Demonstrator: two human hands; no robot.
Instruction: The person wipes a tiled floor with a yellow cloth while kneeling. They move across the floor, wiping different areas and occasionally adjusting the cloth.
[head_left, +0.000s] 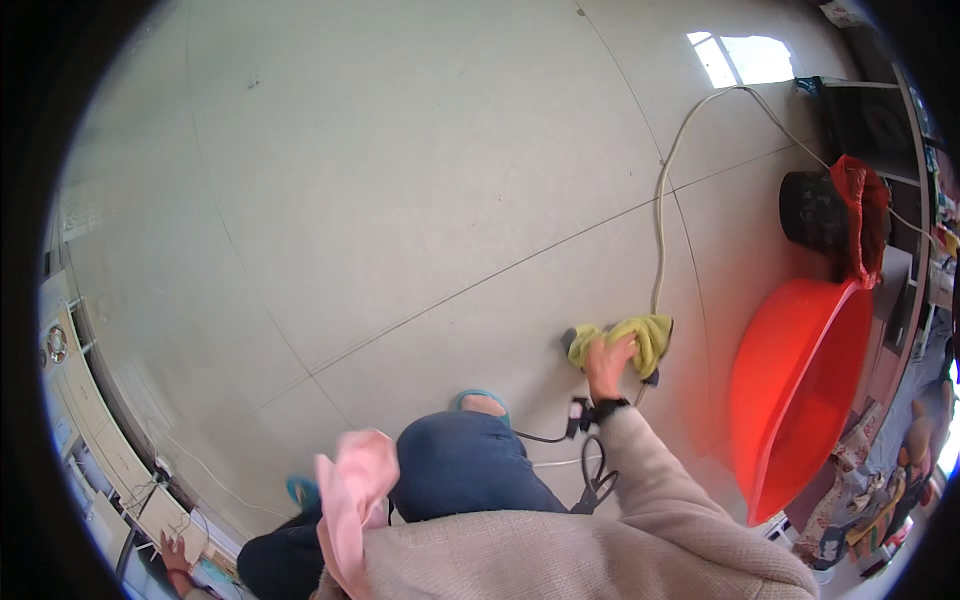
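Observation:
A yellow-green cloth (651, 341) lies bunched on the tiled floor, with a dark edge and dark corners. My right hand (609, 367) presses on it, fingers curled into its folds. A black band with a small device and a dark cable is on that wrist. At the lower left, my left hand (175, 553) rests with spread fingers on the edge of a light-coloured cabinet (161, 517). A pale cable (661, 225) runs over the floor and reaches the cloth. Pink fabric (356, 480) hangs at the front of my body.
A large red plastic basin (772, 375) stands tilted at the right. Behind it is a black bin (814, 210) with a red bag over its rim. Shelving (870, 127) lines the right side. My slippered foot (482, 403) is close to the cloth, and thin cables trail at the lower left.

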